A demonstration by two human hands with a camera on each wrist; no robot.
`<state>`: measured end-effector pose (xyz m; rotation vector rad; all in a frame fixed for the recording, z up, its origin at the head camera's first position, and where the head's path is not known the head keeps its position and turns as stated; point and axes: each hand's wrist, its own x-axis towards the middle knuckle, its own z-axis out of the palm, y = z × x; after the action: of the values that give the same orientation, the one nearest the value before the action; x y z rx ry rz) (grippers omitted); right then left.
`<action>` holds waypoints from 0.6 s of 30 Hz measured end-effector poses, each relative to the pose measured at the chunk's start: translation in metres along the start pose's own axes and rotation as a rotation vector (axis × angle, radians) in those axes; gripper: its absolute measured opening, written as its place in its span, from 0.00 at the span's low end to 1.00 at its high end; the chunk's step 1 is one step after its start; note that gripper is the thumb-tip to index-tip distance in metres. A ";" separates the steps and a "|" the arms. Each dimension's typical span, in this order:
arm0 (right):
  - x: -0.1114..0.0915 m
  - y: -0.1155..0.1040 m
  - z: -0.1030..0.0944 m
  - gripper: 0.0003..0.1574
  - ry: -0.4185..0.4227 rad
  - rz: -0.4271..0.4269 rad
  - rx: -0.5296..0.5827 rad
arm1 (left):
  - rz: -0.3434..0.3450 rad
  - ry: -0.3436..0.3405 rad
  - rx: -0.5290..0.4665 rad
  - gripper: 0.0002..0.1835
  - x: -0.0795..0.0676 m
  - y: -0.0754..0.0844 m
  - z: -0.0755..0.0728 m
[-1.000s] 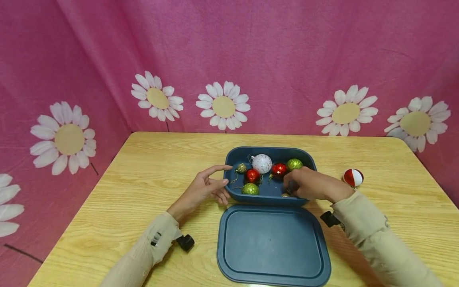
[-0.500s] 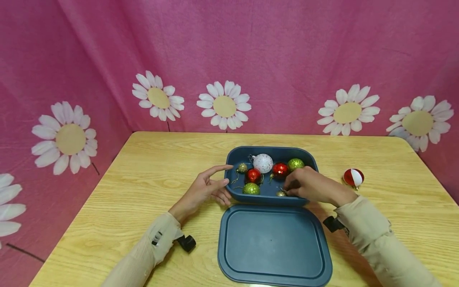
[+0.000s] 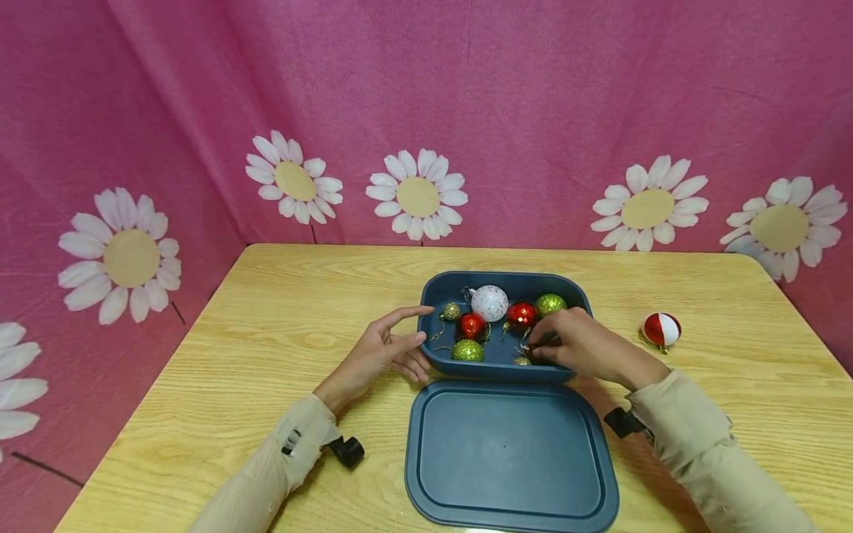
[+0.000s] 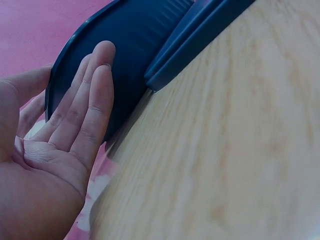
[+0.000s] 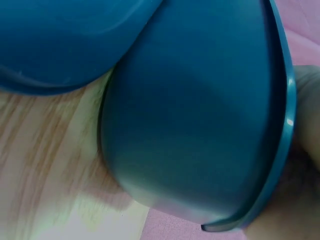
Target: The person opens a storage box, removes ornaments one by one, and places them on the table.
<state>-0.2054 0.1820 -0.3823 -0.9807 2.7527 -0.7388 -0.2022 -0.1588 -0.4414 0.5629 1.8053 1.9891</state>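
A dark blue bin (image 3: 506,372) holds several Christmas balls: a speckled white ball (image 3: 489,303), shiny red balls (image 3: 472,326), glittery green balls (image 3: 469,351) and small gold balls (image 3: 451,312). At the bin's left end, my left hand (image 3: 381,354) has its thumb and index finger by the rim; its other fingers lie extended along the outer wall (image 4: 132,65). My right hand (image 3: 574,342) reaches over the right end into the front right corner. Its bent fingertips are close to a small gold ball (image 3: 523,361) and thin cords; whether they pinch anything is unclear.
The dark blue lid (image 3: 509,455) lies flat in front of the bin, close to its front wall. To the right, a red-and-white ball (image 3: 662,330) rests on the wooden table (image 3: 320,296). A pink curtain (image 3: 533,96) with daisies hangs behind.
My right fingertips have shifted slightly inside the bin, and the small gold ball beside them sits a little farther left. The red-and-white ball has rolled slightly right. My left hand stays put.
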 end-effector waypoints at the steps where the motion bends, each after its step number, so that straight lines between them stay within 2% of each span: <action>1: 0.000 0.000 0.000 0.06 0.006 0.005 -0.001 | 0.001 0.001 0.003 0.27 0.000 0.000 0.000; 13: -0.006 0.000 -0.001 0.10 0.115 0.023 0.002 | 0.003 0.005 0.001 0.27 0.000 0.000 0.000; 18: -0.008 0.000 -0.003 0.09 0.138 0.014 0.022 | 0.003 0.008 0.004 0.26 0.001 -0.001 -0.001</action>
<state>-0.2002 0.1877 -0.3801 -0.9382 2.8580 -0.8645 -0.2029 -0.1590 -0.4420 0.5602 1.8147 1.9934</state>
